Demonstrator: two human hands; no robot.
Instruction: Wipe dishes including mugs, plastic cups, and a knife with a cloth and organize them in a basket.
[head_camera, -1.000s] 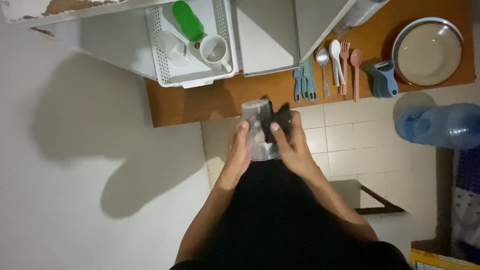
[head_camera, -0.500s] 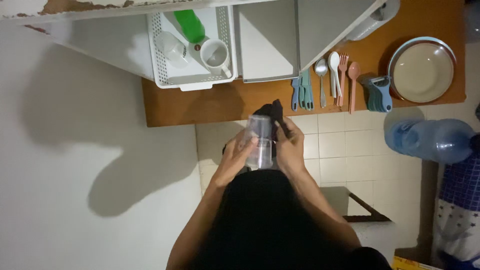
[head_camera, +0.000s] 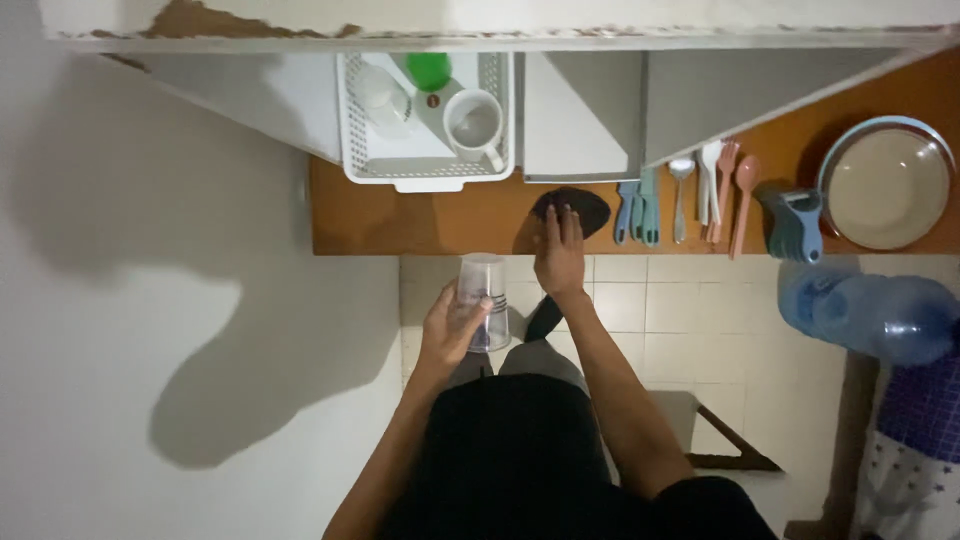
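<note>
My left hand grips a clear plastic cup, held upright in front of my body over the tiled floor. My right hand reaches forward, palm down, its fingers resting on a dark cloth that lies on the brown wooden counter. Fingers of the right hand are spread flat over the cloth's near edge.
A white perforated basket holds a white mug, a clear glass and a green bottle. Right of the cloth lie knives, spoons and a fork, a blue peeler, a bowl on a plate. A large blue water jug stands on the floor.
The right hand took the dark cloth off the cup and set it down on the counter. The left hand now holds the cup alone, lower and to the left.
</note>
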